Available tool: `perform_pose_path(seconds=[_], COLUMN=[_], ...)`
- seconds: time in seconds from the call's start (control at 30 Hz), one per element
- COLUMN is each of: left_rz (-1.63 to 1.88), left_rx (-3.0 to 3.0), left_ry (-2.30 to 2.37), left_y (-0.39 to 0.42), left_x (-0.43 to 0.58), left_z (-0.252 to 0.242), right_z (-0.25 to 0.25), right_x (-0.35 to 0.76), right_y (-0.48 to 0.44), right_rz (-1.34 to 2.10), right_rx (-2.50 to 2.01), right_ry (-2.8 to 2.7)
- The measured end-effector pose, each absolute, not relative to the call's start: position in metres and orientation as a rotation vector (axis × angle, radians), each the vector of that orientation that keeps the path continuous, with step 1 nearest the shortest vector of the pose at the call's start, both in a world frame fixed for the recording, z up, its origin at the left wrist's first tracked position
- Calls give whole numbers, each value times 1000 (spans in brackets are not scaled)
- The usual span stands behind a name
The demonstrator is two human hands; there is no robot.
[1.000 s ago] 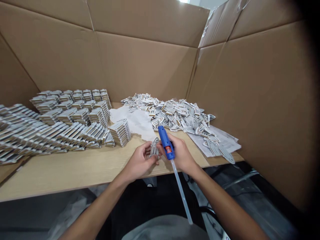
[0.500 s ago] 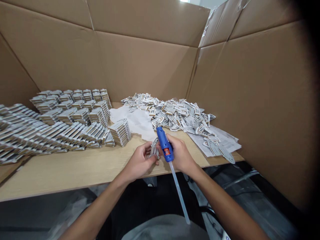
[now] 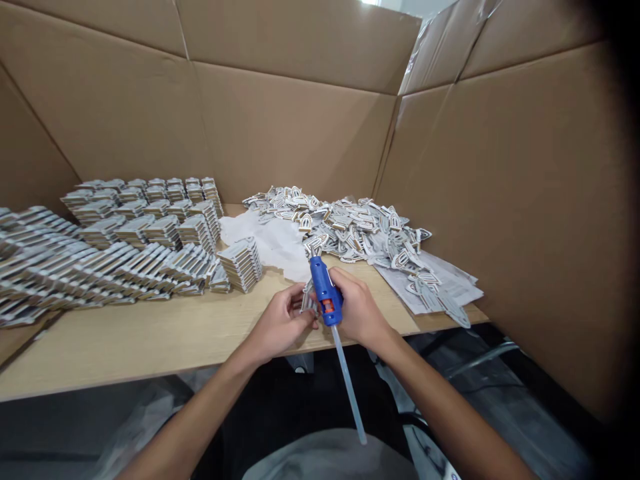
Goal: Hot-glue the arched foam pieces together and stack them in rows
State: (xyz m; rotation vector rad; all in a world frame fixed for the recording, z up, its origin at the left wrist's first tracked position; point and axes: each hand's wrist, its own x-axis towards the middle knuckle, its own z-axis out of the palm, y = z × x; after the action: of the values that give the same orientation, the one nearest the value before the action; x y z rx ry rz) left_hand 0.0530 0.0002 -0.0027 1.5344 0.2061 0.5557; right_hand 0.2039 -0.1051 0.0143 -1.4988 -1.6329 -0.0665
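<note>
1. Pinching a small pale cut-out piece in the left hand, near the front edge of the worktop.
2. Gripping a blue glue gun in the right hand, with a translucent glue stick jutting from the rear.
3. Apparently at the gluing step; nozzle contact impossible to tell.
4. Probably calling next for careful aim and a still piece.
5. No legible brand, label or writing.

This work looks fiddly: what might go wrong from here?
The left hand holds a grey piece close to the blue glue gun in the right hand; if the gun is hot, a slip might burn.

The long glue stick juts from the gun's back and might snag.

A stack stands just beyond the left hand; a bump might topple it.
</note>
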Motion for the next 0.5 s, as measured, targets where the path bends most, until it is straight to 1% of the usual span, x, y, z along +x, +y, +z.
perform_pose_path(seconds=[0.5], left_rz=[553], left_rx=[1528], left_ry=[231], left_y=[0], left_x=[54], left_z=[-2], right_z=[16], right_x=[203], right_y=[-105], right_rz=[-44], right_rx=[-1499], right_ry=[-1637])
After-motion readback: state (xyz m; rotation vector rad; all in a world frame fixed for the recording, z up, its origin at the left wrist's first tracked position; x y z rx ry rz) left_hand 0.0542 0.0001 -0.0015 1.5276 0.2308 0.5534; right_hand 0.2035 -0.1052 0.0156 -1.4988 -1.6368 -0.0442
